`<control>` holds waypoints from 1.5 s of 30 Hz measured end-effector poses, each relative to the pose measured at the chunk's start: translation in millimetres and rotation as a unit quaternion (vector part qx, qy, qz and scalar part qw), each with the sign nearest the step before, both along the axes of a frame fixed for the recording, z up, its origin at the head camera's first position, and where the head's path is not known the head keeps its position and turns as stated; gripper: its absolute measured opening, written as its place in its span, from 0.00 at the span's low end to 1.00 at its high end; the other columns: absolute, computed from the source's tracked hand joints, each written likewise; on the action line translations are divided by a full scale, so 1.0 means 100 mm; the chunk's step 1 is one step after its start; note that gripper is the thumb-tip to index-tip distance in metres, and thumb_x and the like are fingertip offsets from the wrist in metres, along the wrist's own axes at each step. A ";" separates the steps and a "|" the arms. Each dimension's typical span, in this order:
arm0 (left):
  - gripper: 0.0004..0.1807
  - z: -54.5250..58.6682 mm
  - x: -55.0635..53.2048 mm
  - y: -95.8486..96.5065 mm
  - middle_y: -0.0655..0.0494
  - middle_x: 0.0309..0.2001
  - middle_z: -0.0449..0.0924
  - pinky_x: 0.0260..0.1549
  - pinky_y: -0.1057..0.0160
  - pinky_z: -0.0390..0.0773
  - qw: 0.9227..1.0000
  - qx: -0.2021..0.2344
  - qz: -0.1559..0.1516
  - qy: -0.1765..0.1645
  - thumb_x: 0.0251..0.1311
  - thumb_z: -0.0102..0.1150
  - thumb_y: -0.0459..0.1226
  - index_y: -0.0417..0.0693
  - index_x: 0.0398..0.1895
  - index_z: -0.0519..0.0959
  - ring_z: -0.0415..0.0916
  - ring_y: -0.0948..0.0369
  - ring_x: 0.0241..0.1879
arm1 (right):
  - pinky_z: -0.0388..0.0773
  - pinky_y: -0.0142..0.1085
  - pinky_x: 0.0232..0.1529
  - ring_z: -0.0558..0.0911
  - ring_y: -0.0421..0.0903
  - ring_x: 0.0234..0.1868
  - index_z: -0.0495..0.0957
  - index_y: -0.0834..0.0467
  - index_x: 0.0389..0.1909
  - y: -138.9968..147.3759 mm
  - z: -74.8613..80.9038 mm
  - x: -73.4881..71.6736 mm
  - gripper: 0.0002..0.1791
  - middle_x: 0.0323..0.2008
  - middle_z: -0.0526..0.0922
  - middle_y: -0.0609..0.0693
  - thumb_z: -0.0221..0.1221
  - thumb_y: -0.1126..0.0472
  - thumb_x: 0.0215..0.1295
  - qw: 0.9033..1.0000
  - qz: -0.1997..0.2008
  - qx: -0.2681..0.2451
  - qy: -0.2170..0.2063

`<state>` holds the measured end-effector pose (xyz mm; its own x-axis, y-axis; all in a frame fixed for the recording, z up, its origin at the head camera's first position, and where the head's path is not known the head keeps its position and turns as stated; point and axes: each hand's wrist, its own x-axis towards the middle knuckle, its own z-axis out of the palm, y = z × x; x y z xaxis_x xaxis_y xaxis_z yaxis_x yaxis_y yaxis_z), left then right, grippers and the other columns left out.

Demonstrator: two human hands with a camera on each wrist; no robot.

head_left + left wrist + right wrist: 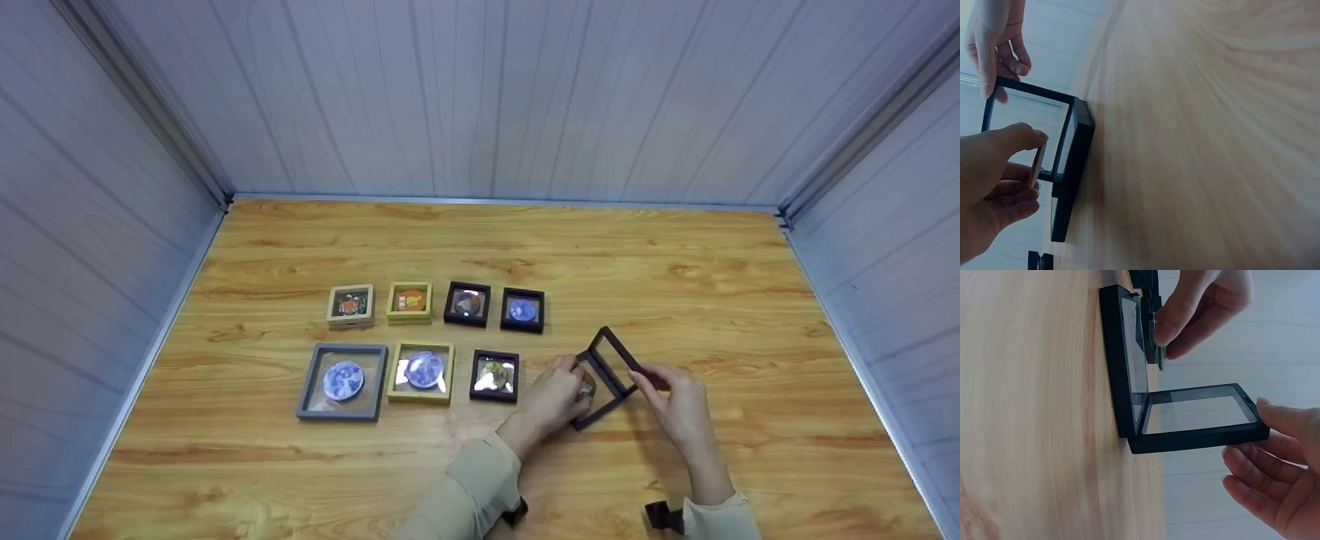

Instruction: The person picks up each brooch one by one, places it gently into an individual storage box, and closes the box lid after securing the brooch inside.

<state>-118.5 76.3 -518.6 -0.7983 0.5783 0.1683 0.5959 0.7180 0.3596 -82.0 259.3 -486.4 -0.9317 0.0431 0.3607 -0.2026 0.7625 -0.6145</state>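
A black hinged display case (pixel 1114 360) with clear windows lies opened on the table, its lid (pixel 1202 440) raised steeply from the base. My right hand (pixel 681 409) pinches the lid's outer edge between thumb and fingers. Between the thumb and fingertips of my left hand (pixel 553 396) is a coin-like round disc (pixel 1037 166), held on edge close over the base. In the right wrist view the disc (pixel 1161 354) shows a dark greenish edge; its face is mostly hidden by the fingers.
Left of the hands stand two rows of small framed cases with discs inside. The closest is a black case (pixel 494 376); a yellow case (pixel 421 399) and a larger grey-blue case (pixel 306 381) come further left. Pale panel walls (pixel 465 97) enclose the wooden table (pixel 600 247).
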 end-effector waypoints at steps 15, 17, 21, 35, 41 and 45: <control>0.11 -0.15 -0.05 0.05 0.56 0.34 0.71 0.39 0.67 0.70 0.996 -0.024 -0.015 0.079 0.46 0.62 0.43 0.47 0.31 0.79 0.68 0.61 0.38 | 0.71 0.21 0.29 0.79 0.45 0.26 0.81 0.64 0.29 -0.03 -0.02 0.05 0.05 0.26 0.82 0.52 0.63 0.67 0.49 0.999 0.004 -0.030 0.024; 0.12 -0.15 -0.05 0.05 0.56 0.34 0.71 0.39 0.66 0.70 0.996 -0.029 -0.014 0.086 0.47 0.61 0.43 0.47 0.33 0.79 0.68 0.61 0.38 | 0.69 0.17 0.30 0.79 0.44 0.26 0.81 0.64 0.30 -0.03 -0.03 0.05 0.05 0.26 0.82 0.51 0.63 0.68 0.49 0.999 0.005 -0.038 0.025; 0.16 -0.16 -0.03 0.05 0.56 0.36 0.70 0.43 0.65 0.70 0.997 -0.033 -0.006 0.073 0.48 0.61 0.46 0.46 0.37 0.78 0.67 0.61 0.40 | 0.68 0.16 0.30 0.79 0.44 0.26 0.81 0.64 0.29 -0.04 -0.05 0.07 0.05 0.26 0.81 0.51 0.63 0.68 0.50 0.999 0.002 -0.050 0.021; 0.39 -0.11 0.09 -0.14 0.46 0.50 0.67 0.51 0.58 0.66 0.999 -0.018 0.040 0.028 0.43 0.61 0.56 0.37 0.52 0.69 0.65 0.54 0.51 | 0.77 0.36 0.31 0.79 0.43 0.29 0.81 0.64 0.31 -0.06 -0.06 0.13 0.07 0.28 0.80 0.50 0.63 0.69 0.48 0.998 0.004 -0.066 0.012; 0.51 -0.11 0.12 -0.23 0.41 0.51 0.67 0.54 0.59 0.62 1.000 -0.014 0.025 0.007 0.31 0.65 0.59 0.30 0.54 0.66 0.64 0.50 0.52 | 0.77 0.36 0.31 0.79 0.43 0.29 0.81 0.62 0.31 -0.09 -0.06 0.15 0.07 0.27 0.80 0.48 0.63 0.68 0.49 0.998 0.011 -0.060 0.008; 0.48 -0.12 0.12 -0.27 0.40 0.47 0.69 0.52 0.61 0.65 0.999 -0.022 0.033 0.013 0.30 0.69 0.54 0.28 0.51 0.68 0.67 0.50 0.48 | 0.76 0.30 0.32 0.79 0.44 0.30 0.81 0.63 0.30 -0.11 -0.07 0.17 0.06 0.27 0.79 0.48 0.64 0.68 0.48 0.999 0.012 -0.049 0.005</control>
<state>-106.3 49.8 -530.1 -0.8312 0.5309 0.1651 0.5546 0.7711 0.3128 -64.5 247.9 -493.5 -0.9294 0.0560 0.3649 -0.2266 0.6937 -0.6836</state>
